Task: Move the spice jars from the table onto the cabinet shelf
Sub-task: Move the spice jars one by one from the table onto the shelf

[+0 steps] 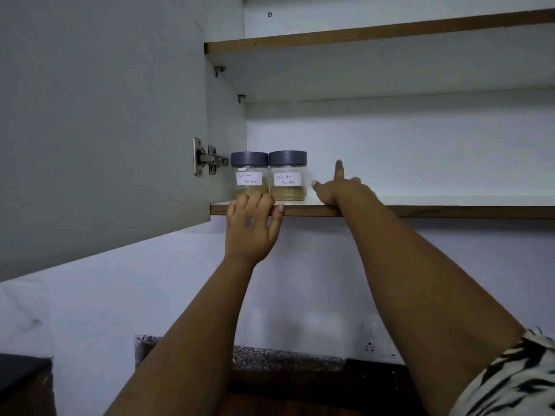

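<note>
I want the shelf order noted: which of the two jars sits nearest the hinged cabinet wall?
The Garam Masala jar; the Coriander Powder jar stands on its far side.

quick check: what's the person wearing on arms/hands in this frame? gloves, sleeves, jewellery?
No gloves, rings or watch visible. Left hand and right hand are bare, forearms uncovered. Only clothing seen: a black-and-white zebra-striped sleeve at the right upper arm. The left hand's back shows a small dark mark.
</note>
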Demonstrator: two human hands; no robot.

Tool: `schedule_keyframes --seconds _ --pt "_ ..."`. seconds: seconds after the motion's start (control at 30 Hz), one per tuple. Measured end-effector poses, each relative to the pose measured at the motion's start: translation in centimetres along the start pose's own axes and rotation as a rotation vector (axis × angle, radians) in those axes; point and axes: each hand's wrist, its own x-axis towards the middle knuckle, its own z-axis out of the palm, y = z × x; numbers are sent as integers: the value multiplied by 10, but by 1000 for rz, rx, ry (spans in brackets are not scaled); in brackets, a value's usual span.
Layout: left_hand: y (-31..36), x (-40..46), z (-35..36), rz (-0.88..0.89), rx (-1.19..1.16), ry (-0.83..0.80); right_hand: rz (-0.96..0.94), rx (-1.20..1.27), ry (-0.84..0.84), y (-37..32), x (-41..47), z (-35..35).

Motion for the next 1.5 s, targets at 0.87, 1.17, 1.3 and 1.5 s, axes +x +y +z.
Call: schedule_keyframes --seconds 0.87,1.17,1.3,1.5 --pt "96 -357 -96 -1011 -138 -824 -137 -90 -237 222 -275 282" --pt "50 -456 -136 -1095 -41 -1037 -290 -221 -424 198 -334 375" --pt "19 -451 -139 -1157 -64 -934 -286 -121 -483 143 -342 409" --pt "-19 -459 -151 -1076 -157 -1025 -403 -115 -529 85 -346 457"
